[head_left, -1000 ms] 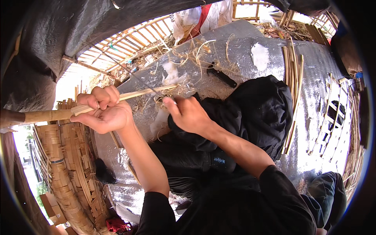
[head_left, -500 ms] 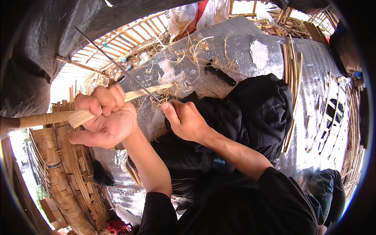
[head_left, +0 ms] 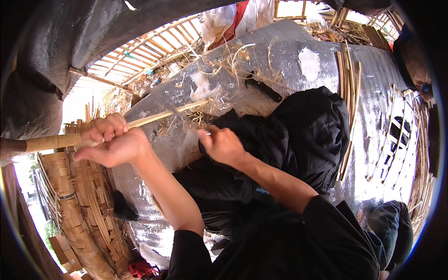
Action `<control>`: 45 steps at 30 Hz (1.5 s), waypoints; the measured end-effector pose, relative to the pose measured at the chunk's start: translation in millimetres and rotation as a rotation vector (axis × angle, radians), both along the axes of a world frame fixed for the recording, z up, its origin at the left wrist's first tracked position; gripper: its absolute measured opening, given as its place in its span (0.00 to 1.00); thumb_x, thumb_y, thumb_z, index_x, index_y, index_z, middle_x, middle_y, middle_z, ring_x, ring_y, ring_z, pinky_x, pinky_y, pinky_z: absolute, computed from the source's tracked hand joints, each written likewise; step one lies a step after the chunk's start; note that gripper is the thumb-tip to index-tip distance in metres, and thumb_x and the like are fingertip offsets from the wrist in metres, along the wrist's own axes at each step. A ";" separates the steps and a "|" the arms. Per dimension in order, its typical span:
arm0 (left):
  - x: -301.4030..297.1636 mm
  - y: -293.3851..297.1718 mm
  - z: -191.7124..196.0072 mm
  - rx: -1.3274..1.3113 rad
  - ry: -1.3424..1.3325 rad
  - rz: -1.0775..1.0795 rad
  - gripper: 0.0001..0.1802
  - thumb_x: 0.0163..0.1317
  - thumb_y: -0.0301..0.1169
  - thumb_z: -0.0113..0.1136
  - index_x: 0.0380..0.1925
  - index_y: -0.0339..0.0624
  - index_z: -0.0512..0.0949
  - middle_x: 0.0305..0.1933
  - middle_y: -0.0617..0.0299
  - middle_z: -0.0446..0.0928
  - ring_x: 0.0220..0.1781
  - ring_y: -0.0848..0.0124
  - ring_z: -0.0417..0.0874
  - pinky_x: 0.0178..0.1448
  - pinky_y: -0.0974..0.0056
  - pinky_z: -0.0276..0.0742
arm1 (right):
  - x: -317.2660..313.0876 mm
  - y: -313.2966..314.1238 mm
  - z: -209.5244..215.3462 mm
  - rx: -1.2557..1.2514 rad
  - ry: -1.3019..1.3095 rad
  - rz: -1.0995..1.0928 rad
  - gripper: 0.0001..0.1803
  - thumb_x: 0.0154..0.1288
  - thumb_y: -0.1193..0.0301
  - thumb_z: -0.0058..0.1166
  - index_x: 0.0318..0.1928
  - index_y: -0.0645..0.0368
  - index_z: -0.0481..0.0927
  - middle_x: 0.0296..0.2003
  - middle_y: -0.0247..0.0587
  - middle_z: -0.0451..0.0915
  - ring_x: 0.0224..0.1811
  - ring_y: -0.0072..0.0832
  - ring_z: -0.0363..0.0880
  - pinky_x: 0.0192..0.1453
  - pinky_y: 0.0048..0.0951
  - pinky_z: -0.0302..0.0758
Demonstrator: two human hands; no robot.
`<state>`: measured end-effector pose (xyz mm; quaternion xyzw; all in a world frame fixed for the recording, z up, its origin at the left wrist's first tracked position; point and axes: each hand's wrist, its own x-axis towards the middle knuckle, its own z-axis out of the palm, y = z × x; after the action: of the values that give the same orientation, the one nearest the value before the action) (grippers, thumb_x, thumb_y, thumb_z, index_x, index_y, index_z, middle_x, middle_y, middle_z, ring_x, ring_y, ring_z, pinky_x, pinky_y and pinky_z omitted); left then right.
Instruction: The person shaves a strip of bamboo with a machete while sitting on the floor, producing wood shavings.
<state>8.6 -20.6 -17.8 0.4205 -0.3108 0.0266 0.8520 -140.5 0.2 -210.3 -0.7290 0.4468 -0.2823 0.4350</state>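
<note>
- The left hand [head_left: 112, 145] is sitting at about nine o'clock in the head view, fingers curled and pressed tight around a bamboo stick [head_left: 140, 122], palm turned up.
- The stick is running from the far left edge, through that fist, and tapering toward the middle of the view, where its thin pale tip is ending over the mat at about eleven o'clock from the right hand.
- Gripping it mid-length this way is probably keeping the thin end steady and raised while the thick end is sticking out behind.
- The right hand [head_left: 223, 145] is lying near the centre, fingers closed around something dark; it looks like a tool handle, but whether a blade is there I cannot tell.
- That hand is resting on a black cloth [head_left: 298, 135] heaped over the person's lap, likely shielding the legs from scrapings.
- Just beyond the stick's tip, curly pale shavings [head_left: 233, 60] are littering a silvery mat [head_left: 289, 51], toward twelve o'clock.
- A dark-handled tool [head_left: 263, 89] is lying among the shavings, well apart from both hands.
- At about two o'clock, a bundle of split bamboo strips [head_left: 347, 84] is lying lengthwise on the mat, close enough to reach.
- At seven to eight o'clock, woven bamboo baskets [head_left: 70, 205] are standing beside the mat.
- A slatted bamboo frame [head_left: 149, 44] and white sacks [head_left: 233, 18] are lining the far side, with bright daylight coming through.
</note>
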 end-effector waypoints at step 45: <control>3.5 -4.9 10.2 0.126 -0.094 -0.415 0.30 0.76 0.62 0.41 0.23 0.51 0.63 0.16 0.72 0.51 0.17 0.77 0.48 0.25 0.68 0.45 | -17.4 13.0 -12.2 0.107 -0.092 -0.060 0.27 0.77 0.52 0.46 0.41 0.66 0.85 0.24 0.68 0.79 0.32 0.64 0.82 0.39 0.55 0.80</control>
<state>12.0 -25.5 -7.6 0.3981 -0.4311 -0.1493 0.7958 -157.9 13.2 -222.5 -0.6774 0.4624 -0.3041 0.4846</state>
